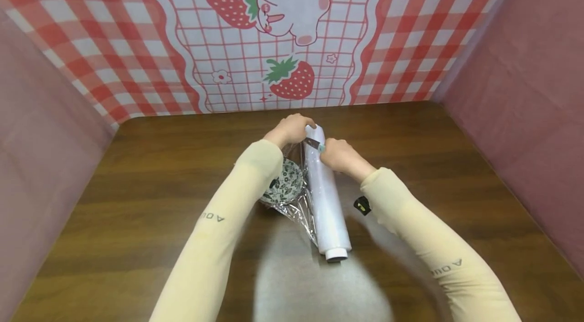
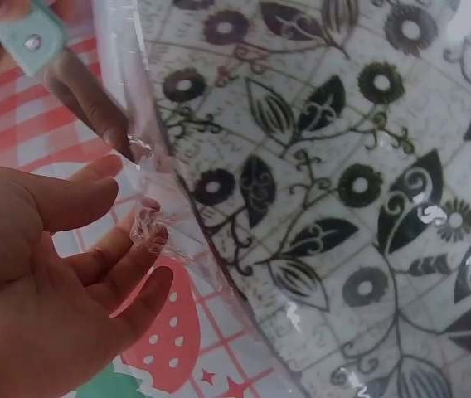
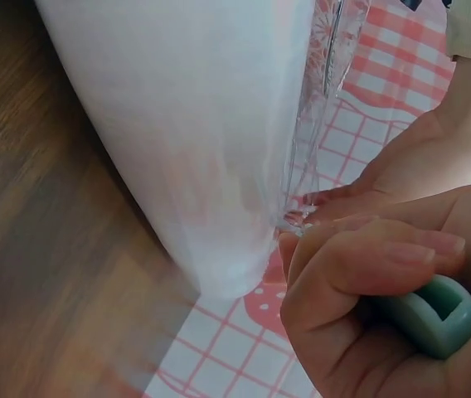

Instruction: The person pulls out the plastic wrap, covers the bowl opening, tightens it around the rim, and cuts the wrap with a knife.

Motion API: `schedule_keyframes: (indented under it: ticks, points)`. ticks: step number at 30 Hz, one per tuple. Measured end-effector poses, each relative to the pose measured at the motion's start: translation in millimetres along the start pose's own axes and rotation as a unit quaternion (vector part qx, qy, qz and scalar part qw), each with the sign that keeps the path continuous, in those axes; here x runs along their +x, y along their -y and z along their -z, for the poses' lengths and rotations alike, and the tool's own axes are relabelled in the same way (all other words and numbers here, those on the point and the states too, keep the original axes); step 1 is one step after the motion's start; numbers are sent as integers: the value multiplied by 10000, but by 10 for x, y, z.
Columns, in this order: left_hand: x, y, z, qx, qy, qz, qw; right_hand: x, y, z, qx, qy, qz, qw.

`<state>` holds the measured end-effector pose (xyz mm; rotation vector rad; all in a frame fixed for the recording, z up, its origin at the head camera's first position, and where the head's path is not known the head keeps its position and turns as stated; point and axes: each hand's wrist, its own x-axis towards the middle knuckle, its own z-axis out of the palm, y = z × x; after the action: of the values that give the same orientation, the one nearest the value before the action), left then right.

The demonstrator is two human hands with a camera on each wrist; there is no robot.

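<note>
A long roll of clear plastic wrap (image 1: 326, 195) lies on the table, with a loose sheet of film (image 1: 298, 213) stretching from its left side over a bowl (image 1: 287, 182) patterned with dark flowers and leaves. At the far end of the roll, my right hand (image 1: 343, 155) grips the pale green handle (image 2: 32, 33) of a knife. Its blade (image 2: 86, 95) points left and reaches the film's edge beside the bowl. My left hand (image 2: 61, 265) is close to the blade, thumb apart from the fingers, its fingertips at a bunched bit of film (image 2: 147, 230).
Right of the roll, near my right sleeve, lies a small black object (image 1: 362, 205) with a yellow-green mark. A strawberry-printed cloth (image 1: 292, 33) hangs behind the wooden table (image 1: 159, 170). Pink cloths (image 1: 511, 58) stand at both sides.
</note>
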<state>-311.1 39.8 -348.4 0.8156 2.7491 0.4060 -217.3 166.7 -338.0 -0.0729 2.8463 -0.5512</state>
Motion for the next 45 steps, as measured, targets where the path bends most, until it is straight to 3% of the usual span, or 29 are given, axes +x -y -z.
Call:
schedule_keyframes:
  ticks: [5, 9, 17, 24, 33, 45]
  points:
    - [7, 20, -12, -55, 132, -3, 9999, -7, -2, 4, -16, -17, -31, 10000]
    - [24, 59, -19, -199, 79, -176, 9996, -5, 0, -9, -29, 13, -4, 10000]
    - [71, 117, -69, -38, 81, -547, 9985, -12, -12, -12, -88, -60, 55, 9999]
    - [53, 100, -83, -188, 274, -579, 9978, 2, -3, -27, -293, -203, 117, 9993]
    - [88, 135, -89, -451, 25, -774, 9960, 8, -16, -38, -436, -272, 100, 9986]
    - [119, 165, -74, -926, 140, -494, 9944, -15, -19, -8, -427, -143, 211, 9988]
